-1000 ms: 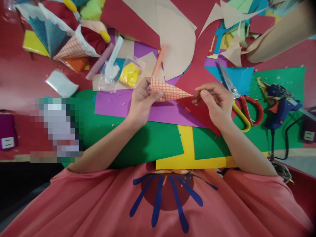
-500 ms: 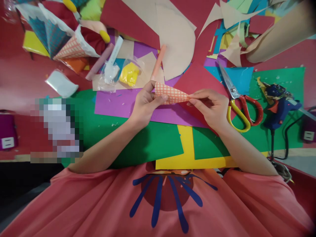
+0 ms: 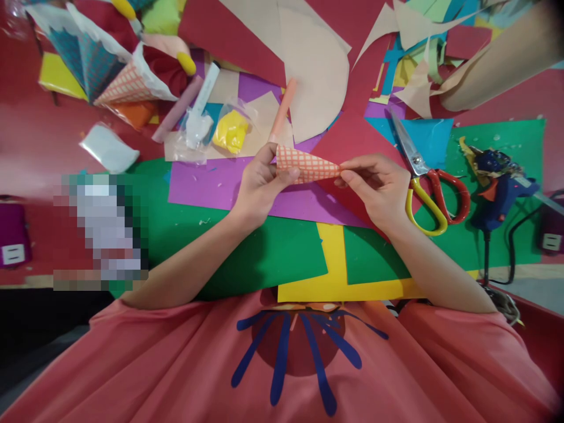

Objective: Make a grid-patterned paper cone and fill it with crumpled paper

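A small cone (image 3: 311, 165) with an orange and cream checked pattern lies sideways between my hands, its tip to the right. My left hand (image 3: 259, 188) grips its wide end, thumb on the front and fingers partly hidden behind. At the tip, my right hand (image 3: 379, 188) pinches the point between thumb and forefinger. Beneath the cone are a purple sheet (image 3: 202, 185) and a red sheet (image 3: 352, 141). Scissors (image 3: 425, 182) with one yellow and one red handle rest just right of my right hand.
A blue glue gun (image 3: 497, 202) with a cord lies at the right. Finished-looking cones (image 3: 127, 82) stand at the upper left, near bagged yellow clay (image 3: 231, 130). An orange marker (image 3: 282, 108) is beyond my left hand. A beige roll (image 3: 493, 64) extends at the upper right.
My right thumb and forefinger have shifted slightly right along the cone's tip, and more of the tip shows. My left hand keeps nearly the same place.
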A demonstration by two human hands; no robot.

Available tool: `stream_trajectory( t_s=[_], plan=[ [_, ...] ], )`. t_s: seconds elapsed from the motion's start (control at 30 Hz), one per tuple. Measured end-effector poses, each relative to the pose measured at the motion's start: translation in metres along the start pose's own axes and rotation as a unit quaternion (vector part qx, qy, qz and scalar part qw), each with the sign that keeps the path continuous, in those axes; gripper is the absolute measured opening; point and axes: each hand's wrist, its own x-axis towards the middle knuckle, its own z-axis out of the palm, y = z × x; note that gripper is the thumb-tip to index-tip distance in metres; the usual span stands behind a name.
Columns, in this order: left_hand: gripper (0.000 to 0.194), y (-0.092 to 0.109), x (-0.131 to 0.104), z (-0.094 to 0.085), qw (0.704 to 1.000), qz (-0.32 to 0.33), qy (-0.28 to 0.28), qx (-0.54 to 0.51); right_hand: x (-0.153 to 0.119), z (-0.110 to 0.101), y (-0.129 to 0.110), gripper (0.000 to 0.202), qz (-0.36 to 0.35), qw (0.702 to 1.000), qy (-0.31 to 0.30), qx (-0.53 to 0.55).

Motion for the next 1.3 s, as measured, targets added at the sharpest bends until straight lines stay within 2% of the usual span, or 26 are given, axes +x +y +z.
stream_trajectory(
  t_s=[0.4,0.93,1.13,1.3],
  plan=[
    [0.027,0.0002,0.0016,-0.0002,0.999,-0.017,-0.004,-0.035,0.0033,-0.0027,-0.0004,0.014,0.045,0.999,-0.020,0.015],
    [0.023,0.0071,0.0015,0.0039,0.995,-0.039,0.008,-0.091,0.0043,-0.0053,-0.0021,0.012,0.060,0.998,-0.024,0.003],
    [0.025,0.0065,0.0017,0.0021,0.997,-0.034,0.014,-0.068,0.0080,-0.0073,-0.0031,0.018,0.063,0.998,0.005,0.006],
    [0.028,0.0023,0.0020,0.0011,0.998,0.007,-0.003,-0.065,0.0068,-0.0060,-0.0003,0.030,0.069,0.997,-0.042,0.003]
  ],
)
